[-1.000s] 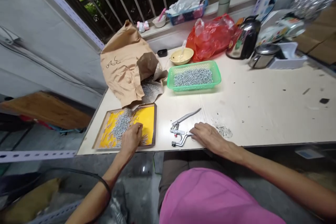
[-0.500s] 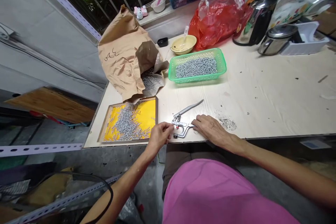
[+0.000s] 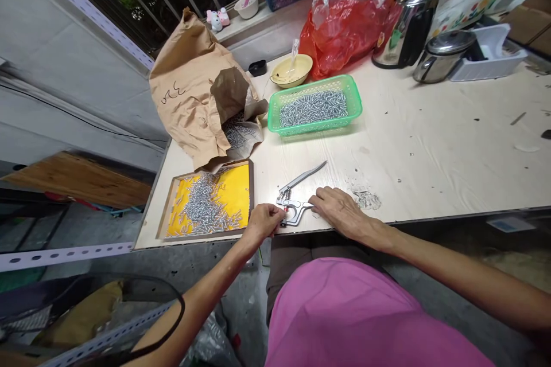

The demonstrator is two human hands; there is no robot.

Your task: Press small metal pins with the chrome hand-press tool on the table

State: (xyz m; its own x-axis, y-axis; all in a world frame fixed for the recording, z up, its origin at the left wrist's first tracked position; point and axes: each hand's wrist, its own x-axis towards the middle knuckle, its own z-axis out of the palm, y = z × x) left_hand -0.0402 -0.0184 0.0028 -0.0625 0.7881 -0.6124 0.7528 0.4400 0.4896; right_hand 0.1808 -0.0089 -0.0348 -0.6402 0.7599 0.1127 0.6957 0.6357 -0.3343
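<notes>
A pair of silver snap-fastener pliers [image 3: 295, 215] lies at the table's front edge, its upper handle raised apart from the lower one. My right hand [image 3: 338, 211] is closed on the lower handle and rests on the tabletop. At the jaws, close to a small red part, the fingertips of my left hand [image 3: 264, 221] are pinched together; whatever they hold is too small to make out. Left of that hand, a shallow tray [image 3: 251, 186] with a yellow bottom holds a heap of small silver metal pieces [image 3: 204, 203].
Farther back, a green basket [image 3: 355, 104] holds more small silver pieces. A torn brown paper bag [image 3: 189, 92] spills similar pieces. Behind stand a cream bowl [image 3: 297, 69], a red plastic bag [image 3: 340, 34], a kettle [image 3: 404, 23] and a lidded metal pot [image 3: 443, 54].
My left fingertips have moved in closer to the pliers' jaws. My right hand keeps its hold on the lower handle. The whole view has shifted slightly.
</notes>
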